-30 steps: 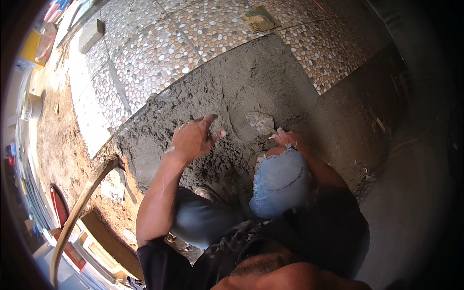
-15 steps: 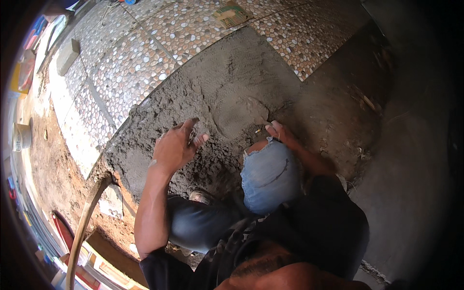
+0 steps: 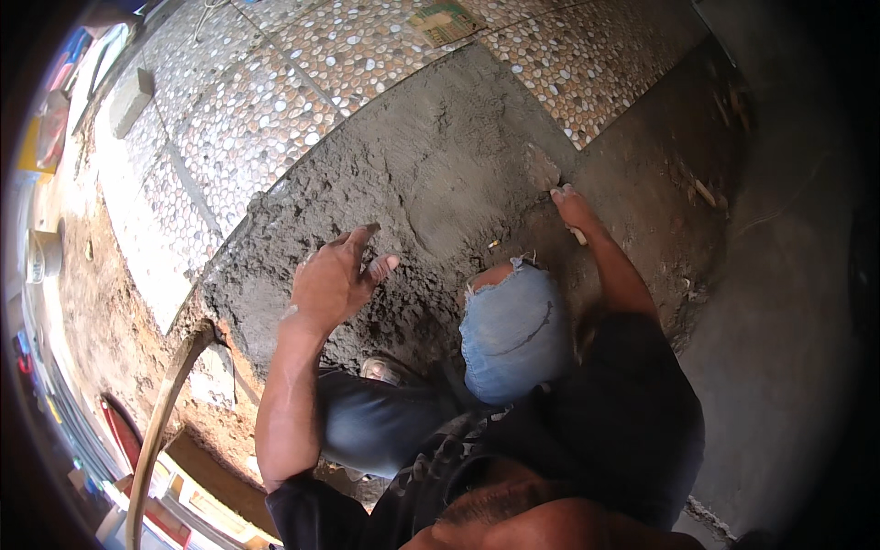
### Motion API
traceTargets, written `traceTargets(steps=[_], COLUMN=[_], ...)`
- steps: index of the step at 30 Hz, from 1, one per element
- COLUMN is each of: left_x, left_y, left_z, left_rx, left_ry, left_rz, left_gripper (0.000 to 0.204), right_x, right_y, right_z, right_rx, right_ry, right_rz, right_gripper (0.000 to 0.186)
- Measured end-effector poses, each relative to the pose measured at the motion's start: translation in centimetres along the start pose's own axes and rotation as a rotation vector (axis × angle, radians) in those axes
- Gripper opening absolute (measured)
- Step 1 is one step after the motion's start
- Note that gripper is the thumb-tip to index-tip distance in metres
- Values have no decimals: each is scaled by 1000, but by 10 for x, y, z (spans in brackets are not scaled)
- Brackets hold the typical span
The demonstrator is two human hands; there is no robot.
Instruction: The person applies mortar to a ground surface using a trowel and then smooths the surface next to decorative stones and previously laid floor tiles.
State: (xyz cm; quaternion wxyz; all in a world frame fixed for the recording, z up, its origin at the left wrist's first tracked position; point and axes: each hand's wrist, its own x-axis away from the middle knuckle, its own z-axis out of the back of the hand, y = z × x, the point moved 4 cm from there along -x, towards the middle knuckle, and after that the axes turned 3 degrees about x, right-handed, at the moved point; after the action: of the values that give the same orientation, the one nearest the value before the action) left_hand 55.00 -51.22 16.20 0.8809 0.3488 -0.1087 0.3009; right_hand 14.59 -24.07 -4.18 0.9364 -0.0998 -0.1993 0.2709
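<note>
A trowel [image 3: 543, 170] is gripped in my right hand [image 3: 576, 209]. Its mortar-smeared blade rests on the wet grey mortar [image 3: 440, 156], close to the inner corner of the laid tiles, and the end of its pale handle sticks out below my fist. My left hand [image 3: 332, 277] is held over the rougher, lumpy part of the mortar at left, thumb and fingers apart, with nothing in it. Between my arms is my bent knee [image 3: 513, 335] in torn blue jeans, beside the mortar's near edge.
Pebble-patterned tiles [image 3: 257, 128] border the mortar on the far side, with a flat printed piece of cardboard [image 3: 446, 22] on them. A grey block [image 3: 132, 103] sits at far left. A curved wooden handle [image 3: 165, 403] rises at lower left. A container [image 3: 42, 257] stands on soil.
My right hand has moved away from my knee, forward and to the right, carrying the trowel toward the tile corner. The left hand has stayed nearly still.
</note>
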Motion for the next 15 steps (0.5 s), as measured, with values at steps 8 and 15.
traceTargets(steps=[8,15], left_x=[-3,-4], left_y=[18,8], left_z=[3,-2], left_rx=[-4,-16], left_ry=[17,8], left_rz=[-43,11], left_gripper=[61,61], right_x=[75,106], right_y=[-56,-76], right_z=[-42,-42], right_rx=[-551,-12], right_ry=[-565,-545], right_rz=[-40,212], right_gripper=[49,46])
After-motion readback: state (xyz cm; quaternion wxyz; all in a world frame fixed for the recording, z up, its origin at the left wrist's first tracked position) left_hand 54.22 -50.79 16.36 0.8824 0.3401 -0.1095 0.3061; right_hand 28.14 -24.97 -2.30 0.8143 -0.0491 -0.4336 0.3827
